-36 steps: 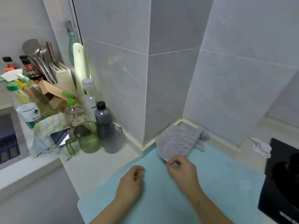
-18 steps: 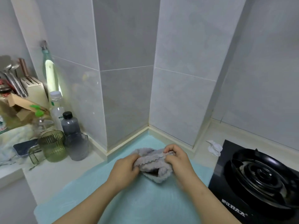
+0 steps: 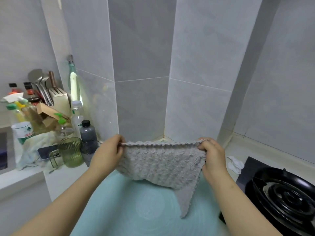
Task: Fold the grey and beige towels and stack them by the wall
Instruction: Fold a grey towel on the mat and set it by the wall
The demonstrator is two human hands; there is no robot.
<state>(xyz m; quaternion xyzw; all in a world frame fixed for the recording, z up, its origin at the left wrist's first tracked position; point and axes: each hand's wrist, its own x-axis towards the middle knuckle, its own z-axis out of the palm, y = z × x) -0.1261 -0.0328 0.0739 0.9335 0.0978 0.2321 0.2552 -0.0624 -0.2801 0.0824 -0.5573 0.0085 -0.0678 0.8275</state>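
just bunched, the grey towel [image 3: 160,164] now hangs spread — left hand [image 3: 107,155] and right hand [image 3: 213,155] pinch its top corners, tail toward 5 o'clock — ready for folding.

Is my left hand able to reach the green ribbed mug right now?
Not yet, probably: the left hand pinches a top corner of the grey towel. The green ribbed mug stands close on its left, clear from above, so letting go should do.

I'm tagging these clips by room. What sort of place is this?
Most likely a home kitchen counter: a gas burner at the right, a knife block and sauce bottles at the left, tiled walls behind the grey towel being held up.
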